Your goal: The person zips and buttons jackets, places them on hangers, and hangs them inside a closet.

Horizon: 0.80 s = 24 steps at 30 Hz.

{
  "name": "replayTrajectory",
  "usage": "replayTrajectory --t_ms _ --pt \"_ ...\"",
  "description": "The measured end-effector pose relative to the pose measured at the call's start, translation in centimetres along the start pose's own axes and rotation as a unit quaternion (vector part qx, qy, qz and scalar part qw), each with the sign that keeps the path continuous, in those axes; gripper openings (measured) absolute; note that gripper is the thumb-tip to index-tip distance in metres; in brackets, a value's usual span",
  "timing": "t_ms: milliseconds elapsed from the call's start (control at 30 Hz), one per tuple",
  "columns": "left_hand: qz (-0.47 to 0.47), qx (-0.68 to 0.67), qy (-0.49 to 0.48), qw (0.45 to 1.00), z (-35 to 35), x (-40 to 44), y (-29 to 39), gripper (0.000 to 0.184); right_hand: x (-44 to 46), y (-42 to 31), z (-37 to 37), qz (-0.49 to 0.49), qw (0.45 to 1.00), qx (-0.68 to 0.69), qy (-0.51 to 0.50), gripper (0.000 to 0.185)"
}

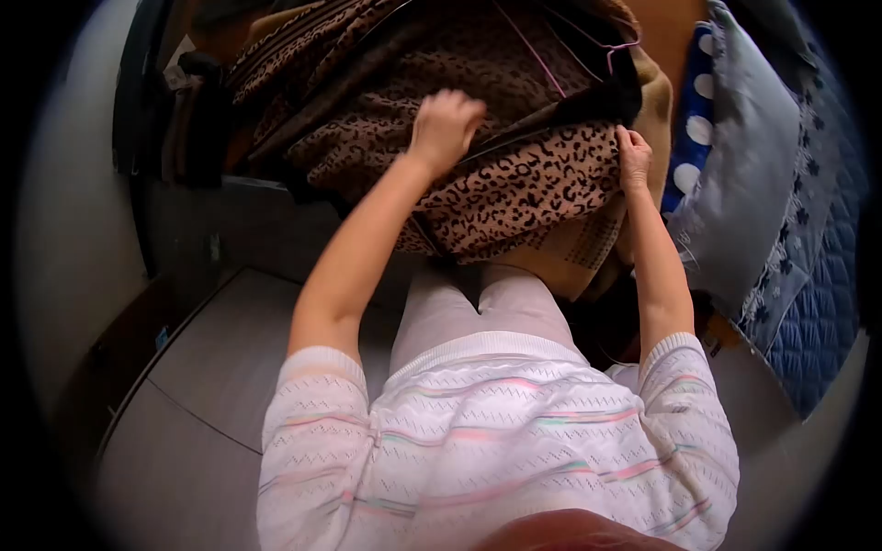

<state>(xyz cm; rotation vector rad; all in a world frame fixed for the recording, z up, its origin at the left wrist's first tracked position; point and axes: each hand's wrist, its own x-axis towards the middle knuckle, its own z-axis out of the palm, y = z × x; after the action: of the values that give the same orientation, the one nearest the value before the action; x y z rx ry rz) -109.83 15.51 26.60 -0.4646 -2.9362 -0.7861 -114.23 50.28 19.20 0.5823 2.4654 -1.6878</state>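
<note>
Garment of brown-and-black leopard-print fabric [533,188] lies over the thick tan cloth [562,275], the right hand [634,158] pinching its edge near this cloth's right part, seemingly to spread it, while the left hand [447,130], leftward of the visible cloth, is curled, its grip too blurred to tell.

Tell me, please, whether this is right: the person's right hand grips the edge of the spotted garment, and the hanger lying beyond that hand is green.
Not quite: the hanger is pink, not green, as the head view shows. The right hand does grip the edge of the spotted garment.
</note>
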Motion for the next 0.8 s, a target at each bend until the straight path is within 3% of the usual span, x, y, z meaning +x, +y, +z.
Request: replayTrajectory --t_ms 33,100,233,300,367,433,500,633,733,800 --pt "-0.063 -0.050 -0.013 0.997 0.6 -4.2 -0.2 0.016 -0.8 -1.0 0.5 0.034 0.999 -0.038 0.017 0.026" --pt "-0.180 -0.077 -0.037 0.980 0.6 -9.8 -0.1 0.020 -0.7 -1.8 1.1 0.048 0.999 0.024 -0.006 0.026" --pt "-0.262 -0.013 -0.070 0.962 -1.5 -17.0 -1.9 0.023 -0.4 -1.7 0.2 0.039 0.992 -0.099 -0.065 0.026" --pt "-0.273 0.023 -0.091 0.957 -2.0 -18.7 -2.9 0.022 -0.1 -1.6 0.0 0.009 0.987 -0.142 -0.071 0.024" --pt "-0.279 0.057 -0.103 0.953 -1.2 -20.0 -4.0 0.022 0.4 -1.7 0.3 -0.098 0.941 -0.324 -0.009 0.025" --pt "-0.294 0.053 -0.093 0.950 -0.7 -20.5 -4.2 0.018 0.4 -2.5 0.7 -0.129 0.962 -0.239 -0.013 0.030" --pt "-0.324 0.030 -0.114 0.939 -0.2 -21.2 -4.8 0.017 -1.0 -6.3 1.8 -0.208 0.913 -0.352 0.014 0.031" --pt "-0.361 -0.018 -0.191 0.913 -0.6 -23.5 -6.0 0.019 -4.9 -8.7 6.5 -0.188 0.957 -0.157 -0.154 0.020" --pt "-0.396 -0.089 -0.218 0.887 -2.7 -25.2 -7.4 0.019 -8.1 -11.7 13.3 -0.160 0.929 -0.242 -0.232 0.018" --pt "-0.366 -0.167 -0.197 0.894 -5.1 -25.3 -8.1 0.021 -9.5 -14.6 19.3 -0.192 0.916 -0.209 -0.284 0.017"
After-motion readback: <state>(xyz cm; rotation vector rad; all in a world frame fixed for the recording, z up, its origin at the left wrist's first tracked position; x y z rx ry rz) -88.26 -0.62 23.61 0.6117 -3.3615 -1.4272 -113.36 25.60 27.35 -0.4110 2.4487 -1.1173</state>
